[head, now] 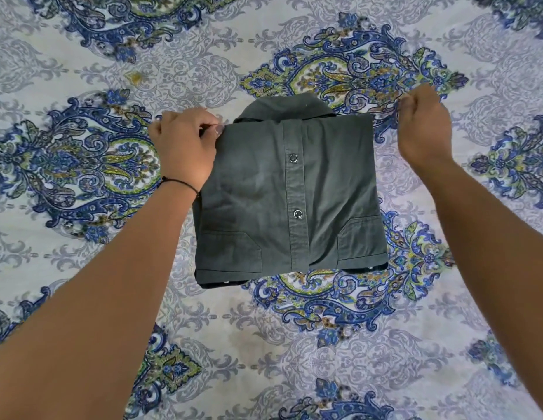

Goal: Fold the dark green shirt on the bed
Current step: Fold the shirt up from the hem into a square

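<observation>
- Shirt, dark green cotton with snap buttons (pixel 290 195): folded into a compact rectangle, flat on the bed, between the two hands.
- Bed cover, pale grey sheet with blue, green and gold paisley medallions (pixel 294 344): fills the whole view, under the shirt and both arms.
- Left hand (pixel 185 150): curled, fingers pinched on the shirt's far-left corner; back of hand faces the camera, partly overlapping the shirt's left edge.
- Right hand (pixel 423 131): loosely curled, fingertips drawn together, just right of the shirt's far-right corner; no cloth visible in it, contact with the shirt cannot be told.
- Collar, dark green (pixel 282 109): sticks out past the folded top edge, on the far side, between the two hands.
- Button placket (pixel 296 189): runs down the middle, right of the left hand, carrying two round metal snaps (pixel 293 158).
- Two chest pockets with angled flaps (pixel 231 250): at the near edge of the fold, closer to the person than either hand.
- Thin black cord bracelet (pixel 180 183): around the left wrist, beside the shirt's left edge.
- Both forearms bare, reaching in from the near corners of the view.
</observation>
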